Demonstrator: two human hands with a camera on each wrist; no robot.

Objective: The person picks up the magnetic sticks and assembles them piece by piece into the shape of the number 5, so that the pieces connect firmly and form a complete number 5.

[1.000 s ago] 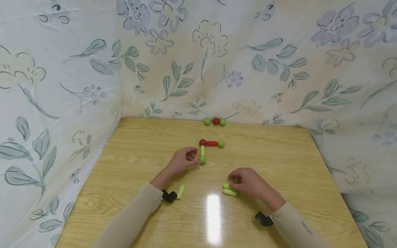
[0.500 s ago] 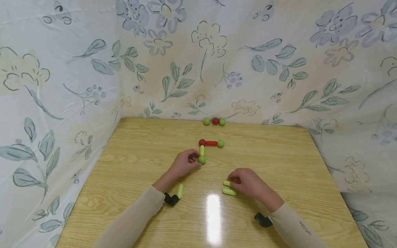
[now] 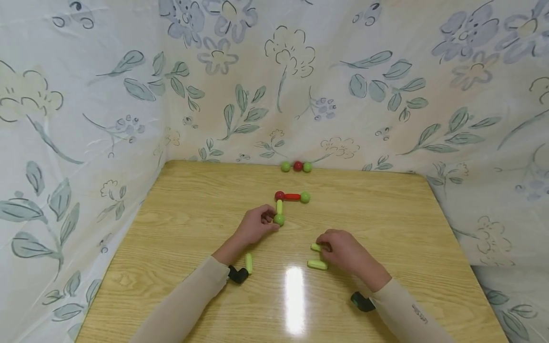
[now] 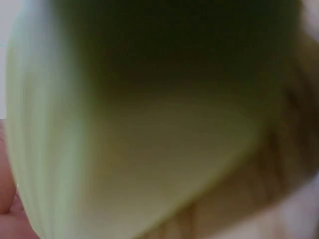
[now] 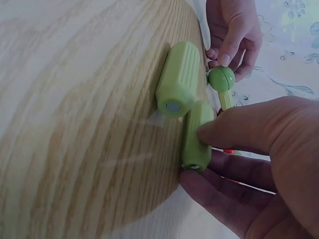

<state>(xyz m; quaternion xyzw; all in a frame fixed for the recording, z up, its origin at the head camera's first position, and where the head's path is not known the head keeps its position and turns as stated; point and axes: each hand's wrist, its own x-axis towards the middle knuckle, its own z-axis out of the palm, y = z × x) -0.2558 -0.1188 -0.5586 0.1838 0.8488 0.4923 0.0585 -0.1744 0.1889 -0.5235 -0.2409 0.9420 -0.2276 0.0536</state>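
Yellow-green ribbed plastic-looking rod (image 5: 198, 137): pinched between thumb and fingertips of right hand (image 3: 348, 252); cannot tell whether touching the wood or just clear of it.
Long axis: roughly left-right across light wood-grain table (image 3: 206, 190); crosswise to yellow-green standing-away rod (image 3: 279, 207) in joined piece, near parallel to short red rod (image 3: 293, 196).
Bearing, held rod to glossy green near ball (image 3: 279, 219): leftward and away from person; apart, with a gap between.
Nearer hand: right, at the held rod; left hand (image 3: 254, 226) well apart from it, over at the near ball.
Left-hand grip: thumb and bent fingers about the near ball; cannot tell how firmly.
Joined piece: bent at dark red corner ball (image 3: 279, 196); red rod running right to glossy green right-end ball (image 3: 305, 196).
Loose yellow-green rods: one ribbed (image 3: 317, 264) on person's side of the held rod; one (image 3: 249, 263) beside left wrist.
Far-edge row: green ball (image 3: 285, 166), red ball (image 3: 298, 166), second green ball (image 3: 307, 166).
Writing: dark script on beige right sleeve (image 3: 405, 309), seemingly "Let's…", rest too small; no brand legible on rods or balls.
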